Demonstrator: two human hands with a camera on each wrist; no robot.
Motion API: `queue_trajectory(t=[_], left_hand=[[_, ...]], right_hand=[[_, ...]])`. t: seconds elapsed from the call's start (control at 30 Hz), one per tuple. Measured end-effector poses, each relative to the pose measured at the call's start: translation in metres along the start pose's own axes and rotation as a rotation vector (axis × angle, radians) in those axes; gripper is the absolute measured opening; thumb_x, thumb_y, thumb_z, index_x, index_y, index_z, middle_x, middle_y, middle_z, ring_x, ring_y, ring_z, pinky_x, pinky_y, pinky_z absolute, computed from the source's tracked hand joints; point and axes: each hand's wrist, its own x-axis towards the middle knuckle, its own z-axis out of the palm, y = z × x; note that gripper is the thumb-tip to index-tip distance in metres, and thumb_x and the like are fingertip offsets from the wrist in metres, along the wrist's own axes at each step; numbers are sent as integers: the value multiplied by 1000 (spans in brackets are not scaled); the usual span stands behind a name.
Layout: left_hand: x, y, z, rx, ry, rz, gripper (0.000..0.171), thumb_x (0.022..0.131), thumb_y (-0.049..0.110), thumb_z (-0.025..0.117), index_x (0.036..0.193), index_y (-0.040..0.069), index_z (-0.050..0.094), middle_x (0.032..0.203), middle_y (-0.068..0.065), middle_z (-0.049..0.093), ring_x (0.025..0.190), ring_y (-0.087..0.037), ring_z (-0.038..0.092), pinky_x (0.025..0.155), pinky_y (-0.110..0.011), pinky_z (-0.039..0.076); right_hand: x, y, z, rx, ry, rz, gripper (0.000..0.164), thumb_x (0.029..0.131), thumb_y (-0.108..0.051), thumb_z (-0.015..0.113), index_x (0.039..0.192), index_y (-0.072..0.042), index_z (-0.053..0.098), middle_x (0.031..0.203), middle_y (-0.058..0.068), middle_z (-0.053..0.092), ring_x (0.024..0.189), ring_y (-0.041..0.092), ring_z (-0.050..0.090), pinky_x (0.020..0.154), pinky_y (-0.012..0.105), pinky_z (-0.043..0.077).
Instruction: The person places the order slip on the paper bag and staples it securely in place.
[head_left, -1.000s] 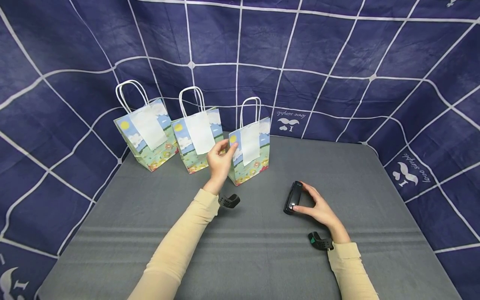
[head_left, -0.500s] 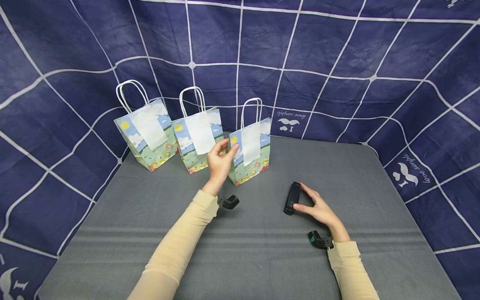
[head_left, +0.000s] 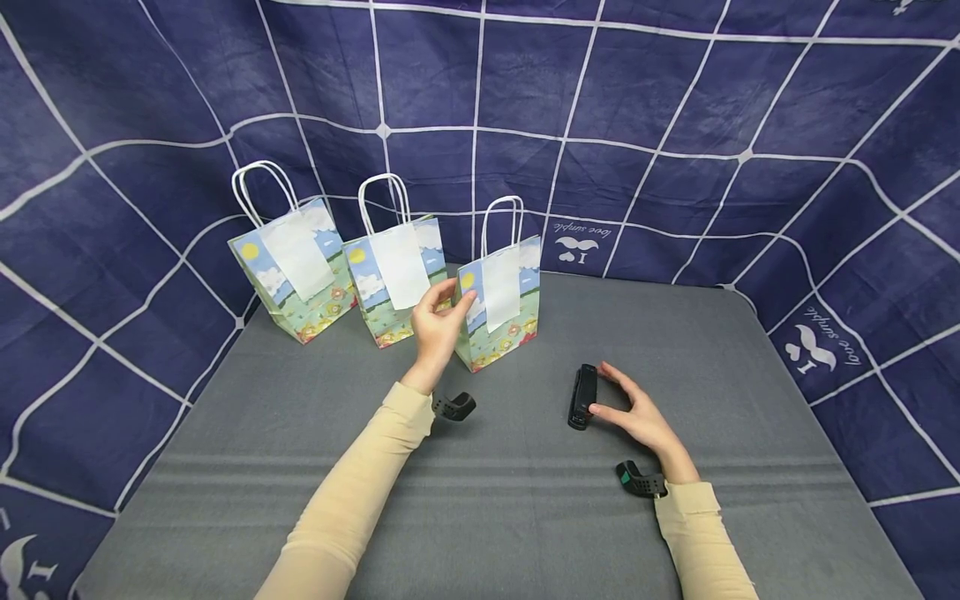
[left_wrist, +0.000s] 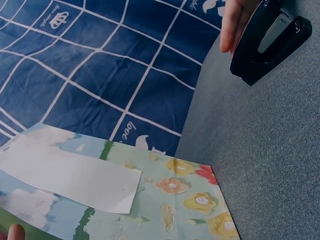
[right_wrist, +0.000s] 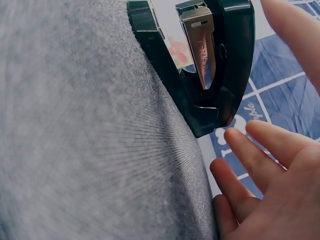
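Note:
Three paper bags with a sky-and-flower print stand upright in a row, each with a white sheet on its front. My left hand holds the left edge of the right-hand paper bag, its thumb at the front; in the left wrist view a fingertip shows at that bag. A black stapler rests on the grey table, its metal magazine visible in the right wrist view. Beside it is my right hand, thumb and fingers spread loosely around its right side without gripping it.
The middle bag and the left bag stand left of my left hand. A dark blue cloth with white lines hangs behind and at both sides of the grey table.
My right hand has loosened from the stapler, which has settled on the table and turned slightly. My left hand has barely moved, and the bags stand as before.

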Motion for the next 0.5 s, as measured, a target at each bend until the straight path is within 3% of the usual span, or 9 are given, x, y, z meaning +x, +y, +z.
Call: queue_trajectory(t=[0.13, 0.37, 0.43, 0.5], left_hand=[[1, 0, -3, 5, -4, 20, 30, 78, -5, 72, 104, -15, 62, 98, -31, 63, 91, -45, 60, 69, -16, 51], [4, -10, -7, -1, -13, 19, 31, 79, 0, 74, 105, -11, 64, 100, -25, 65, 93, -30, 63, 72, -24, 53], [4, -9, -9, -15, -22, 30, 31, 79, -1, 74, 106, -12, 63, 100, -25, 65, 94, -30, 63, 73, -25, 53], [2, 2, -11, -16, -37, 34, 32, 79, -4, 72, 106, -15, 61, 103, -29, 63, 97, -39, 60, 74, -26, 53]], right_hand=[[2, -3, 0, 25, 16, -15, 76, 83, -14, 73, 146, -4, 30, 143, 18, 38, 133, 35, 29, 106, 54, 19], [2, -45, -3, -5, 31, -12, 67, 88, -7, 65, 141, 9, 29, 140, 29, 37, 129, 44, 32, 104, 57, 22], [4, -54, -4, -22, 26, 8, 65, 90, -11, 63, 142, 9, 29, 141, 29, 36, 130, 43, 31, 105, 56, 23], [6, -62, -5, -41, 19, 23, 65, 92, -13, 62, 142, 8, 28, 142, 29, 34, 131, 43, 30, 105, 56, 22]])
